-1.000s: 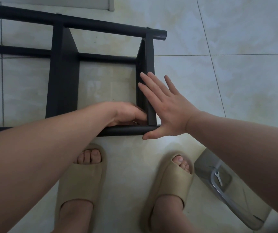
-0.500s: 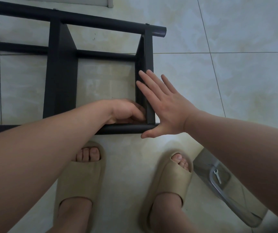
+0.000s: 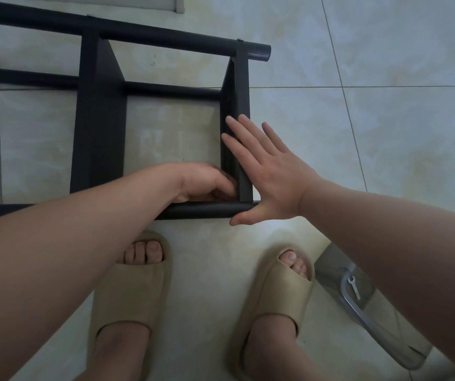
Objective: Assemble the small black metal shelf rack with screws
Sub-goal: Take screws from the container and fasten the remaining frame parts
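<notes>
We stand over the black metal shelf rack [image 3: 100,119], which lies on its side on the pale tiled floor [image 3: 385,133] just beyond our toes. Its near tube [image 3: 204,211] runs across in front of us and its far tube [image 3: 166,34] ends in an open mouth at the upper right. Our right hand [image 3: 273,177] is spread wide and flat. Its straight fingers [image 3: 248,130] are laid along the outer face of the rack's end plate [image 3: 243,86], the palm is against that plate near the corner, and the thumb [image 3: 241,220] reaches out past the end of the near tube. It grips nothing. Our left hand [image 3: 204,182] is tucked inside the frame at the same corner, where the end plate meets the near tube. Its fingers are curled in against the inner face of the plate, and the knuckles hide the fingertips, so we cannot tell whether they pinch anything. Below the rack we see our feet in two beige slides [image 3: 130,292]. At the lower right a clear plastic bag [image 3: 380,325] lies on the floor with a small flat wrench [image 3: 354,287] in it, well apart from both hands.
</notes>
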The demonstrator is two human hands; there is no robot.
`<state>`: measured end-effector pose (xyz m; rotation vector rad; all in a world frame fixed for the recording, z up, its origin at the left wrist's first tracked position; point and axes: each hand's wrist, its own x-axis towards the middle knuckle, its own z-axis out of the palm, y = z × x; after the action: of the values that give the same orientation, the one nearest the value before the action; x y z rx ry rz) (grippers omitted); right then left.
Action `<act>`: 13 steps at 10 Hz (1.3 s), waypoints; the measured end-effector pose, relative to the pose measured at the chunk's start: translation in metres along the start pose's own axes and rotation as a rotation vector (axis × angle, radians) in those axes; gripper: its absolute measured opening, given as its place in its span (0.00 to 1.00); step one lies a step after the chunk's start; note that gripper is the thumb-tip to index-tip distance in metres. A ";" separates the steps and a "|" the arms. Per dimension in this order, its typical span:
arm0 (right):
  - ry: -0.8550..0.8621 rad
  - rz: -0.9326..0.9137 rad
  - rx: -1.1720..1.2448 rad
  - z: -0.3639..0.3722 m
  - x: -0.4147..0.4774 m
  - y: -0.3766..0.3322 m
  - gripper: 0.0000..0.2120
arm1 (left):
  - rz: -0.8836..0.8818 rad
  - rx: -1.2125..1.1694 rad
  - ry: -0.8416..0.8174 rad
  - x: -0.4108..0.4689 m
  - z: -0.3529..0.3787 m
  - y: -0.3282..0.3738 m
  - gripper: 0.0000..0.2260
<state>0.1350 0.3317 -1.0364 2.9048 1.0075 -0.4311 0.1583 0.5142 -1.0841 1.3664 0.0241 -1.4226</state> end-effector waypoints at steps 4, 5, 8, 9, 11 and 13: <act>-0.004 0.001 -0.011 -0.001 0.000 -0.001 0.63 | 0.069 0.124 0.102 -0.003 0.002 0.004 0.06; -0.001 0.002 -0.014 -0.001 0.000 0.000 0.63 | 0.067 0.083 0.082 -0.003 0.002 0.005 0.07; -0.008 0.003 -0.007 -0.001 0.000 0.000 0.63 | 0.035 0.097 0.089 0.001 0.003 0.003 0.05; -0.012 0.002 -0.007 -0.001 0.000 0.000 0.63 | 0.039 0.095 0.085 -0.001 0.001 0.003 0.05; -0.009 0.003 -0.010 -0.001 0.000 0.000 0.63 | 0.076 -0.047 0.020 0.000 0.001 0.002 0.10; -0.010 0.002 -0.011 -0.002 0.000 0.000 0.63 | 0.058 0.022 0.029 0.000 0.003 0.003 0.08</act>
<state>0.1351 0.3318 -1.0348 2.8901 1.0021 -0.4385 0.1589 0.5109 -1.0812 1.3952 -0.0122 -1.3579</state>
